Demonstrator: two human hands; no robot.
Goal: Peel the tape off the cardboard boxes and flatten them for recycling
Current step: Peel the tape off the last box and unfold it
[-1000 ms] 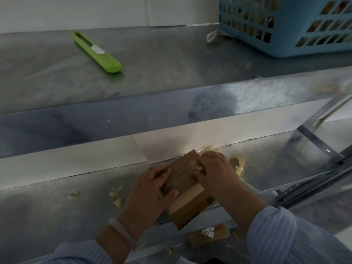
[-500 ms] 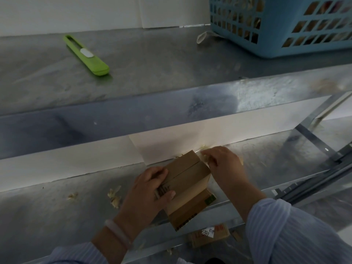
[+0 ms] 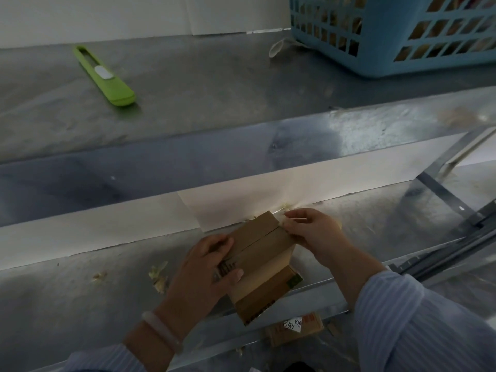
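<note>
A small brown cardboard box [image 3: 264, 260] rests on the lower metal shelf [image 3: 67, 304], its top flaps closed with a seam running across. My left hand [image 3: 206, 269] grips the box's left side, thumb on the front face. My right hand [image 3: 312, 232] is at the box's far right corner, fingers pinched on a thin strip of clear tape [image 3: 288, 214] that stretches from that corner.
A green box cutter [image 3: 106, 76] lies on the upper shelf at left. A blue plastic basket [image 3: 402, 36] with cardboard inside stands at the upper right. Tape scraps [image 3: 158, 275] lie on the lower shelf. Another box piece [image 3: 298, 327] lies below the shelf edge.
My right hand has moved from the top of the box to its far right corner and pulled tape off the seam. The left hand keeps its hold.
</note>
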